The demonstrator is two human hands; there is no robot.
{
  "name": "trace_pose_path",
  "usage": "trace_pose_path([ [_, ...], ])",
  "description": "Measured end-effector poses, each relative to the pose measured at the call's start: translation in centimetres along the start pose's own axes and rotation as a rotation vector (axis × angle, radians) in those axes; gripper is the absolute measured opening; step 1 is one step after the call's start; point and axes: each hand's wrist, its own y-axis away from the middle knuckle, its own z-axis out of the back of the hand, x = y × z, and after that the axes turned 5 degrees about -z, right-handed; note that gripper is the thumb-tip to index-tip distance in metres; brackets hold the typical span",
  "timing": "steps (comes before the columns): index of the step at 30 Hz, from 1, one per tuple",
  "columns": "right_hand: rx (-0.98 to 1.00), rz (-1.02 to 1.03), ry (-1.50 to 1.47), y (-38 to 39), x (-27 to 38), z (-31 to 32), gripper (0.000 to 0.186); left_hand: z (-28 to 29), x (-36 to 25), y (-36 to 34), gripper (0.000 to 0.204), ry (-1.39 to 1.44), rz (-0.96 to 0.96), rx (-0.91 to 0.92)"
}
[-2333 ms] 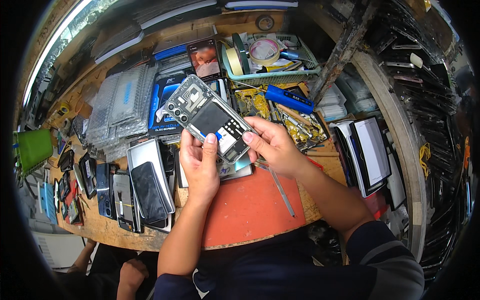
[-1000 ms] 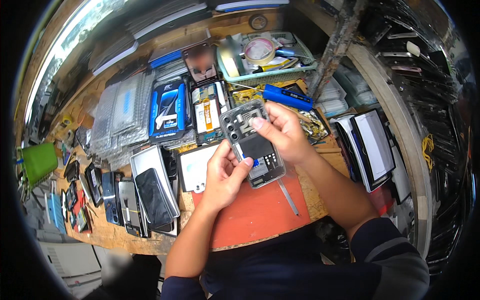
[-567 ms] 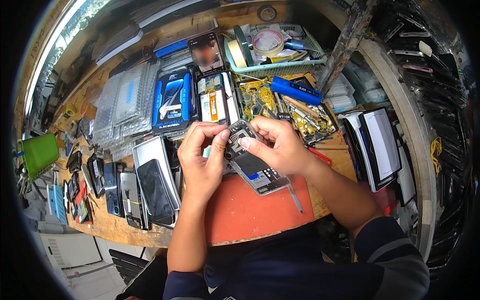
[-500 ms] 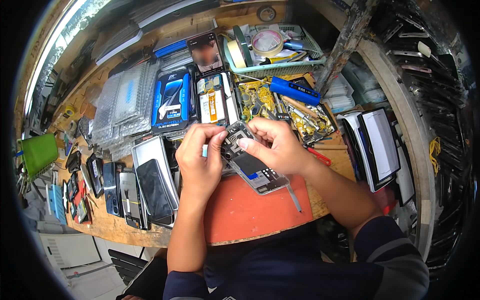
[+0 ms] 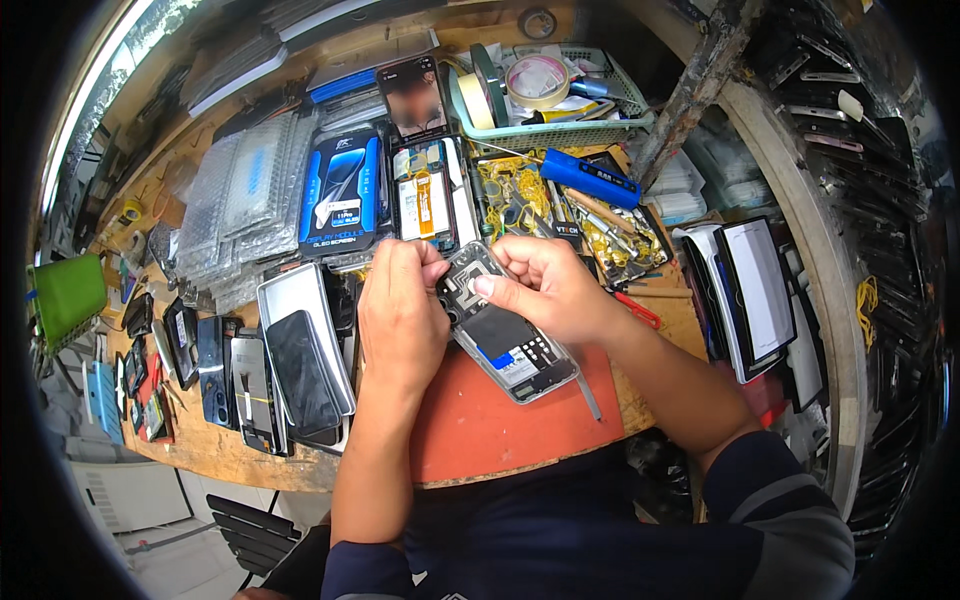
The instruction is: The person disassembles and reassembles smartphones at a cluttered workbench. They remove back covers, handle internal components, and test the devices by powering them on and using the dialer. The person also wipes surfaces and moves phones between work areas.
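Note:
An opened phone [image 5: 512, 345] with its back off lies tilted over the red mat [image 5: 480, 430], its dark battery and inner parts showing. My right hand [image 5: 545, 290] grips its upper right edge, the thumb pressed on the inside near the top. At the upper left corner, beside the camera part, my left hand [image 5: 403, 310] is closed with bent fingers. Its fingertips are partly hidden, so what they pinch does not show. A thin grey strip [image 5: 590, 396] rests on the mat by the phone's lower end.
Left of the mat lie several phones and screens [image 5: 305, 370]. Behind stand a blue box [image 5: 342, 190], a lit phone [image 5: 412, 100] and a green basket [image 5: 560, 135] of tape rolls. A blue electric screwdriver [image 5: 590, 180] lies over yellow wires. A wooden post [image 5: 690, 95] rises at right.
My left fingers have curled in tighter at the phone's upper left corner, and the hand has turned slightly. The right hand keeps its grip. The view has shifted a little.

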Motion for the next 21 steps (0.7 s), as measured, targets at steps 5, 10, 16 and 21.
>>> trace_pose_path([
  [5,0.005,-0.038,0.008,0.2,0.3,0.1,0.016,-0.1,0.0,0.3,0.017,0.064,0.09,0.015],
  [10,0.02,-0.011,-0.016,0.2,0.5,0.2,0.018,-0.3,0.1,0.4,0.012,0.161,0.132,-0.042],
  [16,0.044,-0.034,-0.014,0.4,1.5,0.4,0.018,-0.6,0.0,0.8,0.02,0.365,0.25,-0.174],
  [21,0.081,-0.055,-0.057,0.5,1.2,0.4,0.018,0.0,1.2,0.6,0.031,0.653,0.405,-0.401],
])
